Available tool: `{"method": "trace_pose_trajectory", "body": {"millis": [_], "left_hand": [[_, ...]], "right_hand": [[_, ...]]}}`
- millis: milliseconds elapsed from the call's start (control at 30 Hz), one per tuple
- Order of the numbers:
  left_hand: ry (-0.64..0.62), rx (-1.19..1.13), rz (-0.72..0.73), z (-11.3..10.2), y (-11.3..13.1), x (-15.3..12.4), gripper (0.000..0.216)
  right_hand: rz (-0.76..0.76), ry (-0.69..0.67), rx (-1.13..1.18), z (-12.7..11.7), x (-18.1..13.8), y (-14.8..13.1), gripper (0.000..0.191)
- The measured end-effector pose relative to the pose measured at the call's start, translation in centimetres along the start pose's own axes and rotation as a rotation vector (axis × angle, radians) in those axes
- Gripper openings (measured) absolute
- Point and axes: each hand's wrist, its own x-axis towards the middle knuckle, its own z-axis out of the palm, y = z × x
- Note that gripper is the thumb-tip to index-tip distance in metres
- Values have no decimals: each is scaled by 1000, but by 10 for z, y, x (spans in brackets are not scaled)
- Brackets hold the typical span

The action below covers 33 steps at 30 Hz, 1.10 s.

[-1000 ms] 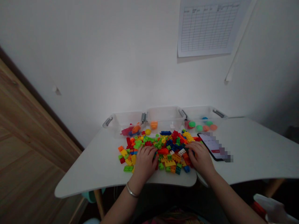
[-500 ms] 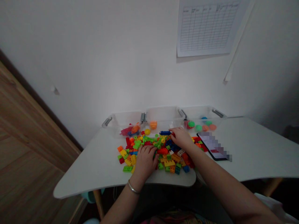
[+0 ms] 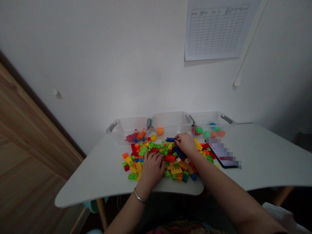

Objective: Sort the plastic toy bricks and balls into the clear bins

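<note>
My left hand (image 3: 153,167), with a bracelet at the wrist, lies palm down on a heap of coloured toy building bricks (image 3: 176,170). Its fingers are spread and slightly bent over the bricks; what lies under the palm is hidden. At the far side of the heap, my right hand (image 3: 187,143) has its fingertips closed on the right end of a long blue building brick (image 3: 171,139). Dark blue bricks (image 3: 179,151) lie just below that hand, partly covered by it.
Three clear plastic boxes stand along the wall: the left box (image 3: 133,122) holds pink, orange and blue pieces, the middle box (image 3: 170,118) has an orange piece, and the right box (image 3: 207,117) holds round coloured pieces. A phone-like device (image 3: 220,154) lies right of the heap on the white table (image 3: 265,156).
My right hand has shifted slightly left, and the blue brick has moved a little left with it. Yellow and green bricks right of the forearm now show more. My left hand has hardly moved.
</note>
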Motion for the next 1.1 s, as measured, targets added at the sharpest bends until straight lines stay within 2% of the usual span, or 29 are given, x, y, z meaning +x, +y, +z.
{"method": "trace_pose_trajectory", "body": {"millis": [200, 333, 433, 500, 667, 833, 1000, 1100], "left_hand": [[-15, 18, 31, -2, -2, 2, 28], [-43, -62, -4, -7, -2, 5, 45], [-17, -176, -8, -11, 1, 10, 55], [-2, -252, 22, -14, 6, 12, 52], [2, -359, 31, -15, 22, 14, 27], [-23, -373, 6, -11, 30, 13, 23], [40, -456, -66, -14, 12, 22, 24], [174, -561, -174, -23, -16, 36, 23]], "right_hand": [[17, 199, 171, -18, -11, 3, 11], [-92, 271, 259, -31, -39, -1, 9], [-190, 286, 303, -35, -65, -6, 7], [-243, 315, 321, -34, -80, -9, 5], [-356, 401, 317, -25, -99, -11, 3], [-391, 397, 248, -19, -105, -2, 13], [-301, 368, 143, -18, -115, 15, 22], [-252, 358, 124, -15, -117, 19, 22]]}}
